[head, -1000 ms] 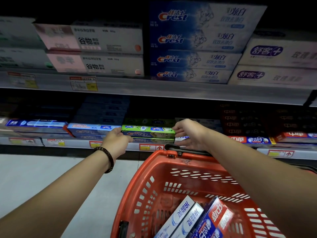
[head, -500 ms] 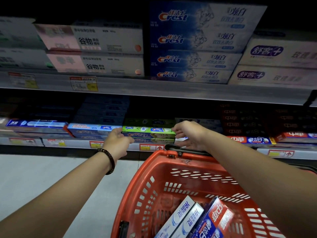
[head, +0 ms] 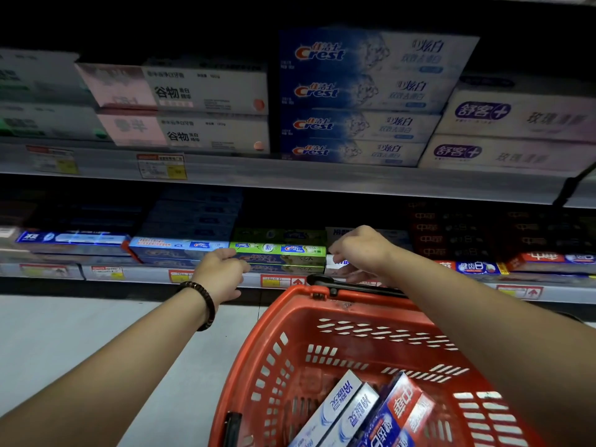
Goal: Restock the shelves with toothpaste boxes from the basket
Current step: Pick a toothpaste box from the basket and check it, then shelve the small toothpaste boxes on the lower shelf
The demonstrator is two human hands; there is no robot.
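A green toothpaste box [head: 283,250] lies on top of the green stack at the front of the lower shelf [head: 145,275]. My left hand [head: 219,274] grips its left end, thumb on top. At the right end my right hand [head: 359,250] has its fingers curled against the box. Below my arms stands the red basket [head: 283,321]. It holds two white-and-blue toothpaste boxes [head: 338,411] and a red-and-blue one [head: 404,411].
Blue boxes [head: 180,246] lie left of the green stack and red ones [head: 548,258] further right. The upper shelf [head: 290,179] carries stacked Crest boxes [head: 354,91], with pink-white and purple-logo boxes beside them. The basket's black handle [head: 342,283] lies under my right wrist. Grey floor shows at the left.
The green box sits slightly lower and squarer on its stack. Both hands stay at its ends and have hardly moved.
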